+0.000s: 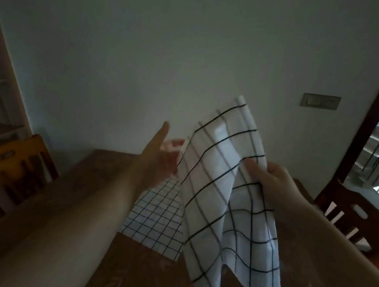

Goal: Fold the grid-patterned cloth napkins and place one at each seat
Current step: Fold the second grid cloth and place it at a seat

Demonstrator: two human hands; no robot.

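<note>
R hand [271, 176] pinching raised grid napkin [224, 181], L hand [159, 154] open beside it, fingers straight, 2nd napkin [155, 218] flat on table [102, 169]

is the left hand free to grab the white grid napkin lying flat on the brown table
Probably yes: the left hand is open, holding nothing, above the flat napkin; only the napkin hanging from the right hand overlaps its right edge.

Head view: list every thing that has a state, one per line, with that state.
Held napkin: lifted off the table, hanging loose, not yet folded.
Second napkin: lying flat on the table.
Right hand: gripping the held napkin's edge.
Left hand: open, fingers straight, beside the held napkin; contact unclear.
Table: bearing the second napkin.
Right chair: unoccupied.
Left chair: unoccupied.
</note>
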